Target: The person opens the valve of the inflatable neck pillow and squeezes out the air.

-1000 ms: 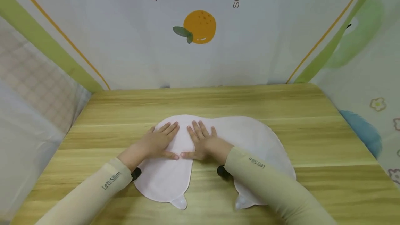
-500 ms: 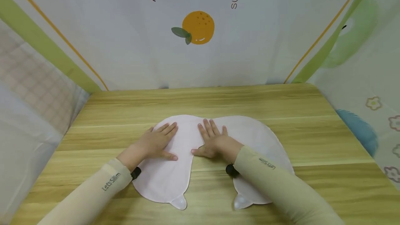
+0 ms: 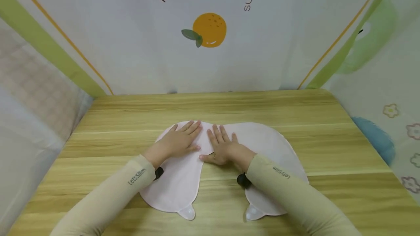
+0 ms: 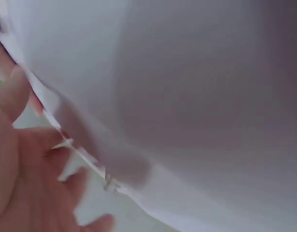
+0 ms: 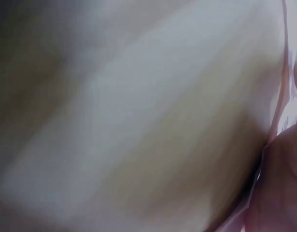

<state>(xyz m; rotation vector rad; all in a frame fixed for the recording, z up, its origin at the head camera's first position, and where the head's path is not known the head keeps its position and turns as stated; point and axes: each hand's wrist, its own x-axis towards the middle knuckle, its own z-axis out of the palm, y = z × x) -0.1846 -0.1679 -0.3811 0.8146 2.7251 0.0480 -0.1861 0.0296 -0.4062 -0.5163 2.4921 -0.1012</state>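
A pale pink, flat, U-shaped cloth [image 3: 174, 190] lies on the wooden table, its two rounded lobes toward the person. Each lobe ends in a small tab, one on the left [image 3: 187, 212] and one on the right [image 3: 254, 213]. My left hand [image 3: 178, 142] rests on the upper left of the cloth, fingers straight. Beside it, my right hand [image 3: 225, 150] lies with spread fingers on the narrow middle, thumb at the inner edge. The left wrist view has the left hand [image 4: 37, 179] at the edge of the blurred cloth [image 4: 187, 96]. In the right wrist view, little of the right hand [image 5: 276, 186] shows.
The wood-grain table [image 3: 210, 106] runs back to a white curtain [image 3: 262, 54] printed with an orange. Beige sleeves cover both forearms, with a black wrist camera at the left wrist [image 3: 159, 172] and another black camera at the right wrist [image 3: 243, 180].
My right hand has slid rightward along the cloth, then stopped. Later, my left hand has moved up and right toward it. The cloth stays almost where it was.
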